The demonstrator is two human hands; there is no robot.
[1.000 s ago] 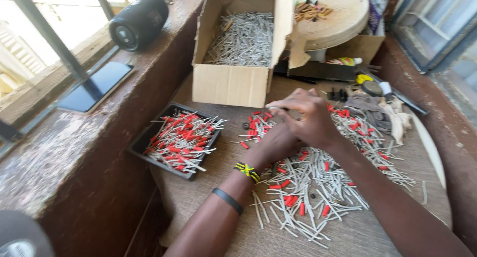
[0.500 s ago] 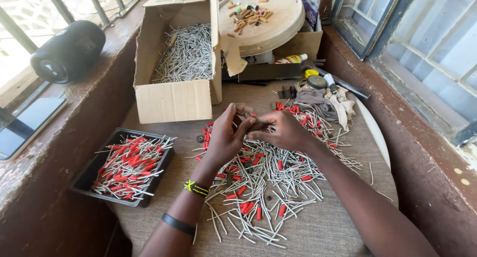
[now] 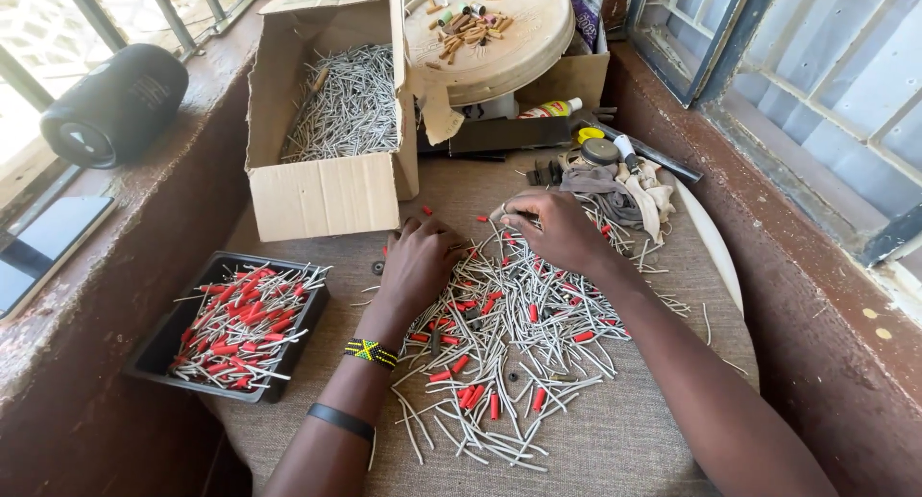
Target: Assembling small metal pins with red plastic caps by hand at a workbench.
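**Two hands sorting thin grey sticks and red caps on a cloth-covered tabletop**

A loose heap of thin grey sticks [image 3: 519, 334], some tipped with red caps [image 3: 461, 364], covers the middle of the tabletop [image 3: 624, 439] and trails toward its near edge. The left hand [image 3: 420, 262] rests palm down on the heap's far left side, fingers curled over the sticks; whether it pinches any cannot be told. The right hand [image 3: 557, 230] lies just beside it at the heap's far edge, fingertips drawn together on a few sticks. A beaded wristband [image 3: 371, 352] and a black band [image 3: 340, 421] circle the left forearm.

At the left edge, a black tray [image 3: 163, 348] holds red-capped sticks. An open cardboard box [image 3: 327, 194] at the far left corner is filled with bare grey sticks. A round wooden board [image 3: 538, 46] with small pieces sits at the far edge, and a crumpled cloth [image 3: 615, 185] lies near the right hand.
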